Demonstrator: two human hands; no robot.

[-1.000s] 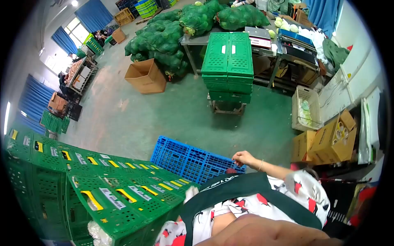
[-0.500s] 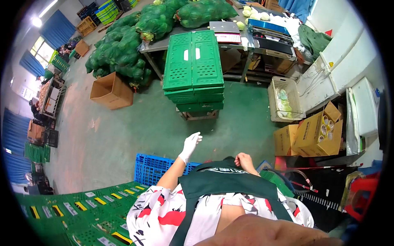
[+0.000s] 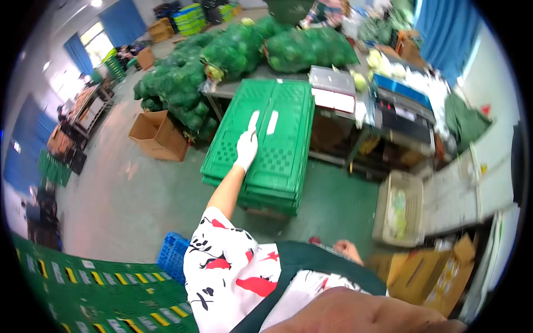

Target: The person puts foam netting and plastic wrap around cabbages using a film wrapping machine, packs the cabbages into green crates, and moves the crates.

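My left hand (image 3: 246,148), in a white glove, reaches over the top of a stack of folded green crates (image 3: 283,161). Its fingers are at the white slot on the top crate; the image is slightly blurred there, and I cannot make out whether they grip it. Bare and low by my apron, my right hand (image 3: 348,250) has its fingers curled, with no object visible in it. Behind the stack is a metal table (image 3: 222,89) bearing green net bags of cabbages (image 3: 311,50) and a scale (image 3: 333,91).
An open cardboard box (image 3: 158,139) stands left of the stack. At right are a cream basket (image 3: 383,211) and cardboard boxes (image 3: 422,277). Green crates (image 3: 105,294) and a blue pallet (image 3: 173,258) lie at lower left. A person (image 3: 327,14) is behind the table.
My view has come closer to the green stack. My left hand has moved forward onto its top crate, while my right hand has stayed low beside my body.
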